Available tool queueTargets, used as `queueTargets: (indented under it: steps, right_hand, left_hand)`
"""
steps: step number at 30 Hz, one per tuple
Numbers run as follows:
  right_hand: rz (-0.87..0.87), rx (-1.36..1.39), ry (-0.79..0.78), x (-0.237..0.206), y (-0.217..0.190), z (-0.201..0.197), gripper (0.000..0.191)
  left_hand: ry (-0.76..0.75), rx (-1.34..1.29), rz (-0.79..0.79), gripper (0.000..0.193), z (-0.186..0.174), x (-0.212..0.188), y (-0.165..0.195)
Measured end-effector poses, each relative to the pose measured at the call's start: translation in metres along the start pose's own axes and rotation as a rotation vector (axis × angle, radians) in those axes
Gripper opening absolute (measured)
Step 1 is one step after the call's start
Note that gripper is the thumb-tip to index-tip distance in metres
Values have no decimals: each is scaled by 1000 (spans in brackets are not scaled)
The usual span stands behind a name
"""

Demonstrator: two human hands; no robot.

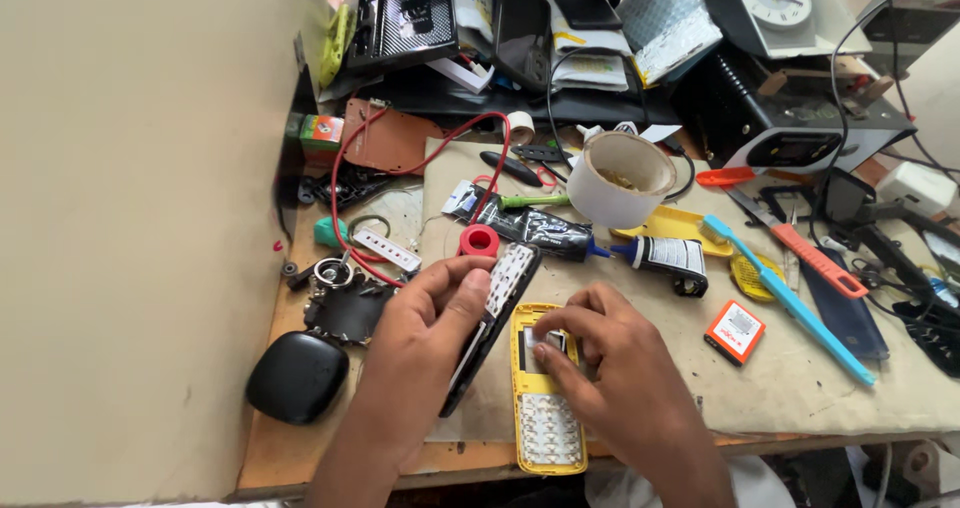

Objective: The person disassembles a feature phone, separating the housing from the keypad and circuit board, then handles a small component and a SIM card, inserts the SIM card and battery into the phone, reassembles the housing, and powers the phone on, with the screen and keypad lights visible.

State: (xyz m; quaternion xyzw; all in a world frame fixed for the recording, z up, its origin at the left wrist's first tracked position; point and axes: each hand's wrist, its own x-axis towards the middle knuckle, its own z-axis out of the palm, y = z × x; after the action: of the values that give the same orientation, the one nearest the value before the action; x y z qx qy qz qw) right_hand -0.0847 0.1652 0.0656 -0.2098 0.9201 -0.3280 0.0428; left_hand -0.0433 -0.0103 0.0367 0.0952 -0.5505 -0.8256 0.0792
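On the cluttered bench (760, 388), the yellow phone shell (545, 408) lay lengthwise toward the person, right hand (600, 368) nearer with fingertips pressed on its screen window, while the left hand (425, 338) gripped the black keypad board (495, 318) just beside it.

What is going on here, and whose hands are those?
The picture comes from a camera worn on a person's head, looking down at a messy workbench. The left hand has its grip on a black phone part. The right hand presses its fingertips on the screen area of a yellow phone shell lying flat. Nearby lie a blue toothbrush, a roll of tape, black glue tubes, a small orange battery and red wire.
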Motion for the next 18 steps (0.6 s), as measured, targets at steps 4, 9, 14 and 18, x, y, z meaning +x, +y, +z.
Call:
queueTargets:
  steps: [4,9,14,18]
  right_hand:
    - [-47,-45,-27,0,-3,0,18]
    - [-337,-272,23,-5,-7,-2,17]
    - [-408,-182,76,-4,2,2,10]
    - [-210,51,119,13,24,2,11]
  left_hand:
    - [55,573,255,61,1,-16,8]
    - [93,780,416,69,5,-33,10]
    - [166,1061,565,67,7,-35,7]
    - [160,1276,532,63,9,-35,9]
